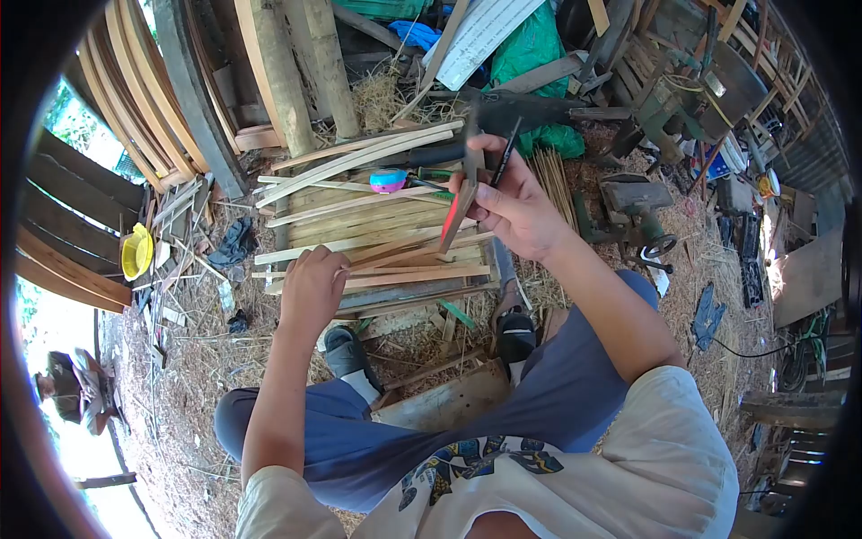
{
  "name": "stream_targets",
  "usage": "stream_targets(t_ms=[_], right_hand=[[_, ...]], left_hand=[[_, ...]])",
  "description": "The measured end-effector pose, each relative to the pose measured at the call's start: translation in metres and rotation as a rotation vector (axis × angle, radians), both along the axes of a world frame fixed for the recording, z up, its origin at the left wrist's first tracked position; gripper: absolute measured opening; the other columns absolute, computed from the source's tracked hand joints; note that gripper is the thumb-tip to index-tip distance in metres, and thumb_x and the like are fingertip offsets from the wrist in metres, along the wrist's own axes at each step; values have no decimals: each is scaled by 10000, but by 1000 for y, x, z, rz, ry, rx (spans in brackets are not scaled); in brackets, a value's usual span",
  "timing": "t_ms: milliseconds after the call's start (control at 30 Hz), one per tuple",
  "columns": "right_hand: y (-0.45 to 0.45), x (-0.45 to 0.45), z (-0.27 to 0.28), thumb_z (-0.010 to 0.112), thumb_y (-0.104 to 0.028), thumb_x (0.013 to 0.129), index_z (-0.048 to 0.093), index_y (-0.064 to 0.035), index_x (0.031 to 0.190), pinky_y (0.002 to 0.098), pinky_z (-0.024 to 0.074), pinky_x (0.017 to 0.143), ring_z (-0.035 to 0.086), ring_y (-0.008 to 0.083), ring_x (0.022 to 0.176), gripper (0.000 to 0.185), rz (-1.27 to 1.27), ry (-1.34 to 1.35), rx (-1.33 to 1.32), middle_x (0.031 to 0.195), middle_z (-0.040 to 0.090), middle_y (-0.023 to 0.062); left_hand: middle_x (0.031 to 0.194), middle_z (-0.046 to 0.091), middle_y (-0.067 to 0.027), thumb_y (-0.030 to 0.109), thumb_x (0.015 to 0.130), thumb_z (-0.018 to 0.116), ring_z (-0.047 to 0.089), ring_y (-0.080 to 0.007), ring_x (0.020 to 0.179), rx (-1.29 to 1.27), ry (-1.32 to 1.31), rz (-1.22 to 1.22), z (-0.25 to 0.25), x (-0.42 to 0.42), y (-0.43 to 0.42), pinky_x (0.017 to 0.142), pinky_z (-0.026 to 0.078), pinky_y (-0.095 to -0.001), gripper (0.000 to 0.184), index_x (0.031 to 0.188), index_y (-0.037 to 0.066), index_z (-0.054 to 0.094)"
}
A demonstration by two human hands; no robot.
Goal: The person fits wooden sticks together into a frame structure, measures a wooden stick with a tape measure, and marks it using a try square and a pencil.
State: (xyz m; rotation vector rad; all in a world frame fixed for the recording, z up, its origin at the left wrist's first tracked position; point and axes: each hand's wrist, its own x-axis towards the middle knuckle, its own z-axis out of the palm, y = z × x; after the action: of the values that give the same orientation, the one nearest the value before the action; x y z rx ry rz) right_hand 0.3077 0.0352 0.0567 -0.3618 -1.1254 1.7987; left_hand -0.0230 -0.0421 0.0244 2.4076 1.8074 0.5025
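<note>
My right hand [519, 207] is raised over the bench. Its fingers close on a flat tool [459, 208] with a brown, red-sided handle and a blurred grey blade pointing away from me. A thin black pencil or pen [508, 148] sticks out between the same fingers. My left hand [312, 280] rests at the left end of the wooden strips [417, 277], its fingers curled over one of them; the fingertips are partly hidden. More pale strips [359, 166] lie across the slatted wooden bench [337, 208].
A pink-and-blue round object [388, 181] lies among the strips. A bench vise [636, 202] stands at right, and a yellow bowl [137, 251] at left. Curved wooden pieces [148, 85] lean at upper left. Shavings cover the floor around my feet. Another person [76, 386] is at far left.
</note>
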Motion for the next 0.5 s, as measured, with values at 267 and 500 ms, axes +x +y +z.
stream_targets(t_ms=[267, 500], right_hand=[[-1, -8, -2, 738, -24, 952, 535, -157, 1320, 250, 419, 611, 577, 74, 743, 441, -262, -315, -20, 961, 662, 15], [-8, -25, 2, 812, -76, 903, 574, -133, 1182, 237, 350, 527, 479, 36, 593, 371, -243, -414, -70, 764, 618, -50]], left_hand=[[1006, 680, -105, 140, 899, 737, 650, -334, 997, -10, -91, 7, 8, 6, -1, 880, 512, -456, 139, 1024, 80, 734], [980, 690, -145, 111, 922, 725, 662, -325, 929, 68, -430, -138, 32, 37, -1, 818, 523, -417, 158, 1043, 11, 704]])
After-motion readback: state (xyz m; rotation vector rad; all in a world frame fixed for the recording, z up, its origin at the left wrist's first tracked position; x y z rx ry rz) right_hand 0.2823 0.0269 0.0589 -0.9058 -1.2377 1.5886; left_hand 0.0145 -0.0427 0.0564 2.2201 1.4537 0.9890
